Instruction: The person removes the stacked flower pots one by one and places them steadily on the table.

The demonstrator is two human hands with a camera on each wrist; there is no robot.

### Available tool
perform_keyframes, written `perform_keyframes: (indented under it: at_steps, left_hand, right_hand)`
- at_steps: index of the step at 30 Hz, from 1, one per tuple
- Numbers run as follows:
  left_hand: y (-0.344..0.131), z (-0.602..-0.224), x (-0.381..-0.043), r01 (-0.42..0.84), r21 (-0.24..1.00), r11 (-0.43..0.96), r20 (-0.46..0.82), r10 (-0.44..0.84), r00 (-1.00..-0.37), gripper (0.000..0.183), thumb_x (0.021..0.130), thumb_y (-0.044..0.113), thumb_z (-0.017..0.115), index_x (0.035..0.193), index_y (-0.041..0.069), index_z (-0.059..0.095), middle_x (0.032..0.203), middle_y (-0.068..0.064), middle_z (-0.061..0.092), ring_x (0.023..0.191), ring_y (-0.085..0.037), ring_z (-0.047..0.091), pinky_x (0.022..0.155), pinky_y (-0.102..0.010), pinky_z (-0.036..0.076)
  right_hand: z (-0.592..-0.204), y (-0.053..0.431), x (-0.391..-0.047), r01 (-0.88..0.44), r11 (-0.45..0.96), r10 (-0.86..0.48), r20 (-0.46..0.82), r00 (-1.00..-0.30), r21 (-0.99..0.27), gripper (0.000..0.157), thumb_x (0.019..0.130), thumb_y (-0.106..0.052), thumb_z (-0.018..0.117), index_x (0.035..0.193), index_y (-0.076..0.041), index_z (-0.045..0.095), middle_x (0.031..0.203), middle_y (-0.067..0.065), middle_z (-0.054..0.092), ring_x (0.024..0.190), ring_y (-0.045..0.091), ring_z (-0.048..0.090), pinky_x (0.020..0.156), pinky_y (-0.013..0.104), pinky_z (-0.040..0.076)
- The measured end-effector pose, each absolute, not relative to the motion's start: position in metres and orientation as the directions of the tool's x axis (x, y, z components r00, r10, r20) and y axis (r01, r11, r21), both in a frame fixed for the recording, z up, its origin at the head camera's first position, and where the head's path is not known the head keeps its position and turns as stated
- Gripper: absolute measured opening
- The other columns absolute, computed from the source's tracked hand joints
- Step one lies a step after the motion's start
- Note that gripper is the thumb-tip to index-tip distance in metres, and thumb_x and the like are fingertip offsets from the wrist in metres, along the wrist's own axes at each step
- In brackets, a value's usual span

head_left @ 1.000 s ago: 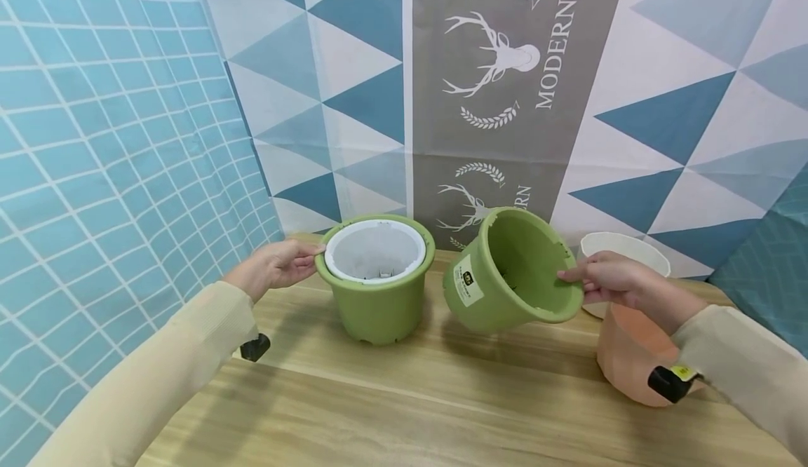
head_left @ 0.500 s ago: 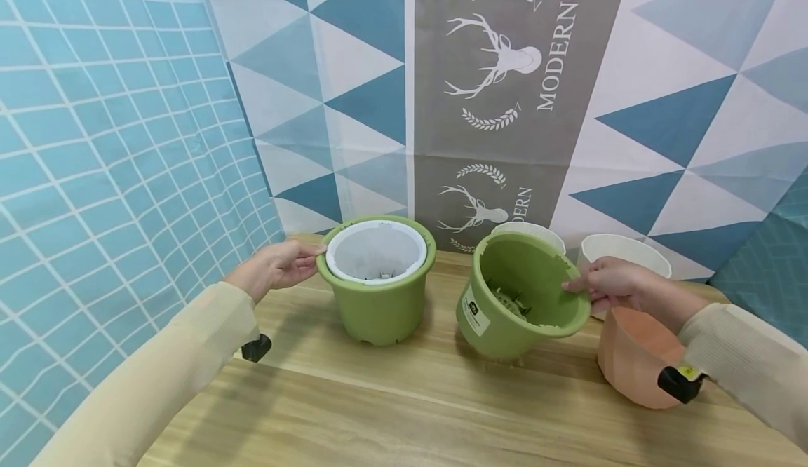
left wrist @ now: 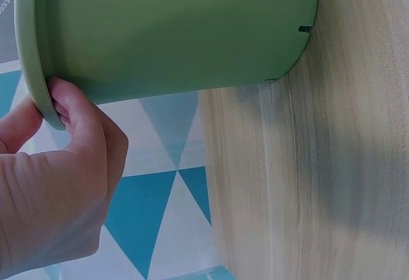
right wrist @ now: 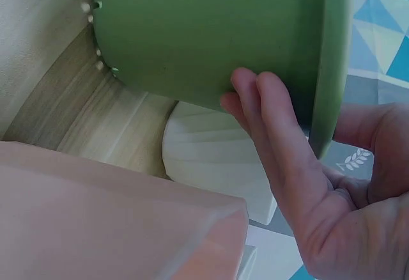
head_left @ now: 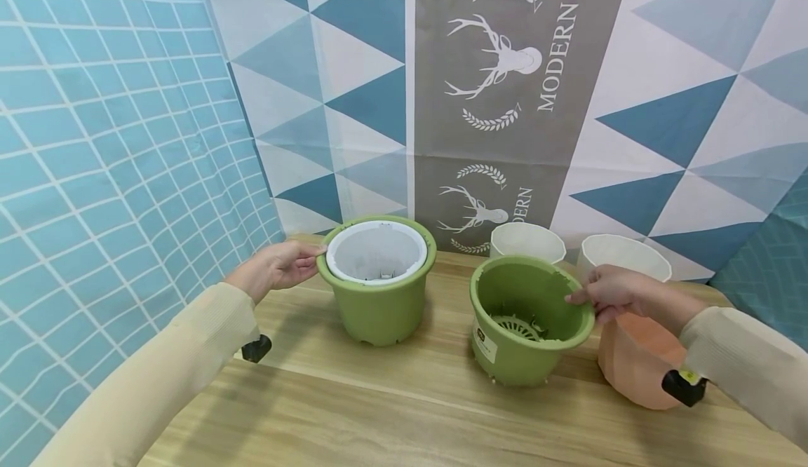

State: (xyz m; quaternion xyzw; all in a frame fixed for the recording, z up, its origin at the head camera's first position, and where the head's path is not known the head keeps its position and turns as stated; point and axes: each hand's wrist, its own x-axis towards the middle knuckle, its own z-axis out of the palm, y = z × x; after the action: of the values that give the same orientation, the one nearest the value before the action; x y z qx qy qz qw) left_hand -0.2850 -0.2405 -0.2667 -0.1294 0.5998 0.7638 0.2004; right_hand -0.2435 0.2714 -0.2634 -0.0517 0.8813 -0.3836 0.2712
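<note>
Two green plastic flower pots are on the wooden table. My left hand [head_left: 284, 264] pinches the rim of the left green pot [head_left: 381, 316], which stands upright with a white pot [head_left: 372, 242] nested inside it. In the left wrist view, thumb and fingers lie on either side of that rim. By its right rim, my right hand [head_left: 621, 292] holds the other green pot [head_left: 520, 365], nearly upright; a slotted base shows inside it. In the right wrist view, several fingers [right wrist: 278, 114] lie along its outer wall, the thumb over the rim. Whether its base touches the table is unclear.
A peach pot [head_left: 634, 365] stands right of the held pot, partly behind my right forearm. Two white pots, one in the middle [head_left: 527, 240] and one farther right [head_left: 621, 253], stand at the back against the patterned wall cloth [head_left: 480, 137].
My right hand has lowered the green pot and turned it from a strong tilt to nearly upright, slightly to the right. The white pot behind it has come into view. My left hand stays put.
</note>
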Motion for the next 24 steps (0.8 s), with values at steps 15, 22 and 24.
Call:
perform_keyframes:
  at_steps: [15,22,24]
  left_hand:
    - [-0.241,-0.2677,-0.2847,-0.475,0.854,-0.211,-0.453,0.146,-0.879,0.016,0.095,0.005,0.057,0.106,0.003,0.046,0.084,-0.005,0.064,0.078,-0.009,0.065,0.078,-0.014,0.059]
    - [-0.2403,-0.2659,-0.2838,-0.469,0.859,-0.206,-0.446,0.151,-0.882,0.018,0.094,0.005,0.058,0.107,0.003,0.046,0.085,-0.004,0.064,0.079,-0.008,0.066,0.079,-0.014,0.059]
    - [-0.2407,-0.2658,-0.2833,-0.469,0.859,-0.206,-0.444,0.157,-0.882,0.02,0.092,0.005,0.061,0.106,0.003,0.047,0.085,-0.004,0.065,0.079,-0.008,0.066,0.08,-0.014,0.059]
  right_hand:
    - [-0.2696,0.2756,-0.2401,0.164,0.69,-0.295,-0.48,-0.826,-0.705,0.023,0.097,-0.013,0.055,0.092,0.007,0.066,0.072,0.004,0.072,0.061,0.009,0.068,0.064,0.024,0.063]
    - [-0.269,0.2788,-0.2399,0.159,0.699,-0.282,-0.473,-0.835,-0.697,0.025,0.097,-0.012,0.052,0.096,0.011,0.063,0.07,0.002,0.071,0.058,0.007,0.067,0.063,0.022,0.063]
    - [-0.2699,0.2799,-0.2396,0.158,0.696,-0.281,-0.469,-0.837,-0.7,0.026,0.097,-0.011,0.051,0.097,0.012,0.063,0.071,0.003,0.071,0.059,0.007,0.067,0.063,0.023,0.063]
